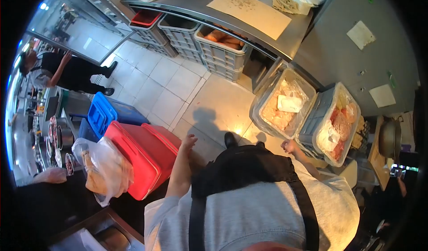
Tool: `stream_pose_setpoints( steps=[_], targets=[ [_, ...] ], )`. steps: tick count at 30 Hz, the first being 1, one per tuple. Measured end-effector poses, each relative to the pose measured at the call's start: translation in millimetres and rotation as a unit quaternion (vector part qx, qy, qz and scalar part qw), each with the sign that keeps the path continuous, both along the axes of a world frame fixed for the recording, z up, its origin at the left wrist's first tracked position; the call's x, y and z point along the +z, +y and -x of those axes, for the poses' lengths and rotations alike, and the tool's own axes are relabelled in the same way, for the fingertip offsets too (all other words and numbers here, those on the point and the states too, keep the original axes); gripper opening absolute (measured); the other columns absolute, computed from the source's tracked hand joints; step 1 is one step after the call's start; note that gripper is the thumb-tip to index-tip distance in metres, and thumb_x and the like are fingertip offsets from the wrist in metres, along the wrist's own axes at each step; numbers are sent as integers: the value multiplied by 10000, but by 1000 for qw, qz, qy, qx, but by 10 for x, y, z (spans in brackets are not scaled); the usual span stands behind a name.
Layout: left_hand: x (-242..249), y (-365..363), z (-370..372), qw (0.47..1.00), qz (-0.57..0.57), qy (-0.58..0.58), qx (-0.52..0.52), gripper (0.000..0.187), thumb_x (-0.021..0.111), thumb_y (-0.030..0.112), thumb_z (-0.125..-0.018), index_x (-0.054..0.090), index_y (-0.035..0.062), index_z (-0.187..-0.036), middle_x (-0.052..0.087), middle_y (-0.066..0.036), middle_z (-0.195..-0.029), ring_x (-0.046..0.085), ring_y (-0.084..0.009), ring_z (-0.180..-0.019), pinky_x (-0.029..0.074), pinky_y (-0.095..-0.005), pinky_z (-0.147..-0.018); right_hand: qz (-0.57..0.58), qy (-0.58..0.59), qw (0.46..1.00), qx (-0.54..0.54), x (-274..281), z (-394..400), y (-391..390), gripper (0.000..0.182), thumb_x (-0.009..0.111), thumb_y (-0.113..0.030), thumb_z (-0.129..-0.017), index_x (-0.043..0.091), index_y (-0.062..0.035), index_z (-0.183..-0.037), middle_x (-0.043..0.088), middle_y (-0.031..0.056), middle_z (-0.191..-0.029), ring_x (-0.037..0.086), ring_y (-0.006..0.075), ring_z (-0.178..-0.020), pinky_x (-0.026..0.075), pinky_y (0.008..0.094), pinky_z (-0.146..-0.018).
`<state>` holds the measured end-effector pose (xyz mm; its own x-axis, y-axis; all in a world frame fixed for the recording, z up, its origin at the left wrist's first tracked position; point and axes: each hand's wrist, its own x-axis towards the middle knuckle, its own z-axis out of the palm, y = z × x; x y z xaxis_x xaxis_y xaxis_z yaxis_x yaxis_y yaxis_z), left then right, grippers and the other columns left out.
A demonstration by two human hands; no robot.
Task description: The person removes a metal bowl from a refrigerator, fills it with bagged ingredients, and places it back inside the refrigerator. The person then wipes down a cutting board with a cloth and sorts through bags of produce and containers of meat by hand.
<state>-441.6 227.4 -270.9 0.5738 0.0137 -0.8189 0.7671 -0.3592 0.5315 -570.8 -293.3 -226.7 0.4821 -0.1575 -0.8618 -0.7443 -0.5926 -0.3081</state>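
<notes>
Red-food tub [313, 125], just right of the right hand [292, 147].
Its long axis runs forward, leaning right. That hand, loosely curled and seemingly empty, is nearer than the left hand [189, 142], relaxed near the red box [139, 155]. A pale-food tub [273, 128] stands alongside, near the counter [189, 4].
</notes>
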Motion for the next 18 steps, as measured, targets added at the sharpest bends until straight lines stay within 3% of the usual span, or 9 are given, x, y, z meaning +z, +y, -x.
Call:
stream_pose_setpoints(
  steps=[4,6,7,9,11,12,14,16,18],
  targets=[
    [-48,-105,182,998,-35,-51,-27,474,642,211,-734,478,74,-1156,572,-104,-748,537,-168,-562,419,-300,-463,14,-51,998,18,-255,56,-265,239,572,-263,-740,610,-28,-753,565,90,-594,540,179,-479,433,307,-428],
    [-43,-170,425,997,-54,-58,-27,487,645,208,-729,474,75,-1165,571,-100,-721,529,-157,-546,411,-291,-448,-138,-243,943,182,-790,95,-656,153,579,-177,-749,580,-77,-865,571,34,-680,538,127,-511,396,274,-401],
    [-108,-146,546,996,-59,-59,-16,473,647,203,-727,485,73,-1152,560,-89,-669,517,-149,-516,397,-284,-430,-141,-239,941,194,-788,57,-694,153,579,-177,-749,580,-77,-865,571,34,-680,538,127,-511,396,274,-401],
    [-112,-193,819,996,-62,-59,14,459,649,197,-724,496,71,-1138,550,-79,-618,505,-141,-486,383,-277,-412,-98,-112,989,-9,-723,-133,-628,153,576,-177,-754,576,-80,-873,572,37,-674,551,133,-519,408,280,-414],
    [-33,-336,1160,990,-98,-58,84,108,582,89,-745,570,23,-830,541,-23,-601,490,-94,-469,367,-218,-399,-108,-122,986,18,-498,-256,-627,161,579,-178,-754,573,-70,-873,567,37,-664,542,128,-512,412,282,-419],
    [-65,-392,1323,988,-95,-55,108,108,582,89,-745,570,23,-830,541,-23,-601,490,-94,-469,367,-218,-399,-120,-135,983,30,-389,-325,-635,169,582,-179,-753,570,-61,-874,561,37,-653,534,123,-504,416,285,-424],
    [-180,-512,1720,989,-79,-18,126,304,662,201,-708,563,52,-954,508,-49,-518,461,-131,-423,340,-274,-379,-109,-124,981,104,-377,-417,-732,160,562,-117,-727,565,-32,-863,551,37,-638,510,121,-485,412,281,-425],
    [-307,-707,2181,983,-65,-78,153,260,652,214,-686,586,27,-856,526,-53,-545,493,-133,-489,365,-289,-428,-125,-125,967,183,-624,-497,-896,171,524,-43,-686,556,0,-849,551,40,-637,496,127,-477,409,280,-429],
    [-281,-928,2538,978,-85,-107,156,264,639,225,-656,598,10,-804,564,-96,-611,542,-184,-580,419,-324,-523,-125,-68,966,215,-387,-640,-834,223,471,9,-648,547,16,-857,548,50,-652,483,143,-467,404,275,-431]
  ],
)
